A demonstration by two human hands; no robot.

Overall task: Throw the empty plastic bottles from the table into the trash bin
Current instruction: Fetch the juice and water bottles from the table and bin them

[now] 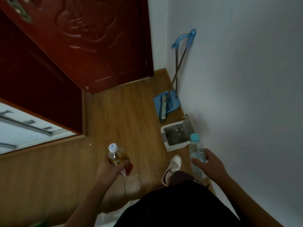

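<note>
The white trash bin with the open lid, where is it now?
In the head view, the white square trash bin stands on the wooden floor at the right wall, just before the blue dustpan.

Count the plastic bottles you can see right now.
2. An amber-labelled bottle in the left hand, and a clear bottle with a teal cap in the right hand. The open trash bin may hide others.

Left hand [109, 167] covers lower label of yellow bottle [118, 157]; print unreadable. Right hand [211, 164] hides middle of clear bottle [196, 151]. Bin [172, 145] contents dim, indistinct. Door [85, 46] cut off at top edge.
</note>
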